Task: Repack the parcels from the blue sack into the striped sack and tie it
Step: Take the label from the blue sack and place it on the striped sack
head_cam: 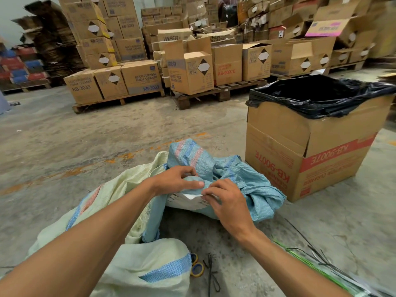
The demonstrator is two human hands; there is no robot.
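On your left, the striped sack (pixel 120 211), pale cream with blue and red bands, lies slumped on the concrete floor (pixel 64 136), its cloth running under your left forearm and bunching toward you. Just beside it, roughly in the middle, sits the blue sack (pixel 235 174), crumpled and gathered, the two sacks touching where their folds meet.

Your left hand (pixel 175 181) has its thumb and fingers curled round a fold of the blue cloth at the sack's mouth. Your right hand (pixel 225 200) pinches the edge just beside it, fingertips meeting on the fabric, above a white parcel (pixel 188 200) whose label shows in the opening. So both hands are closed on the blue sack, neither on the parcel.

This reads as the opening step: you are parting the mouth of the blue sack to get at what is inside. Next you would need to spread that mouth wider, take hold of the white parcel itself, and carry it leftward into the striped sack, whose own opening I cannot make out from here.

Near your right forearm, yellow tape rolls (pixel 196 266) and dark ties (pixel 212 273) lie on the floor. Further right stands a cardboard box (pixel 300 163) lined with a black bag.
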